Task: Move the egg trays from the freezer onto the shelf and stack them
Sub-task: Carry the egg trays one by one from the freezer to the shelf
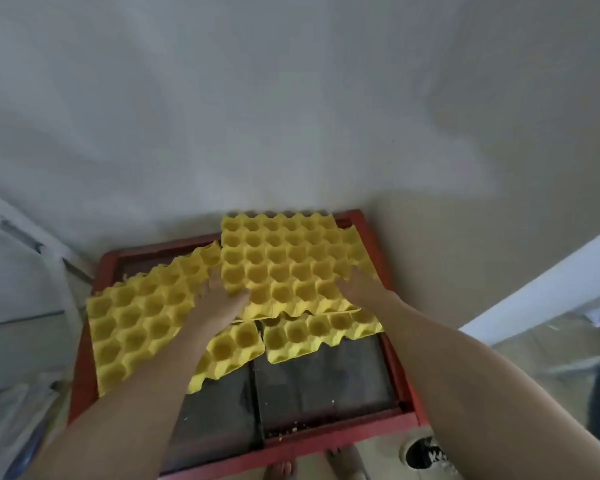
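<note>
At freezer's [378, 237] far-right corner, left hand [219, 299] and right hand [361, 289] gripped top yellow egg tray [284, 261]; overlapping trays beneath could snag and slide.

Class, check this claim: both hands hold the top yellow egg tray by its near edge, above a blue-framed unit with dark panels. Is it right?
One detail is wrong: the frame is red, not blue, as the head view shows. The rest stands: the left hand and right hand hold the top yellow egg tray by its near edge, above dark panels.
</note>
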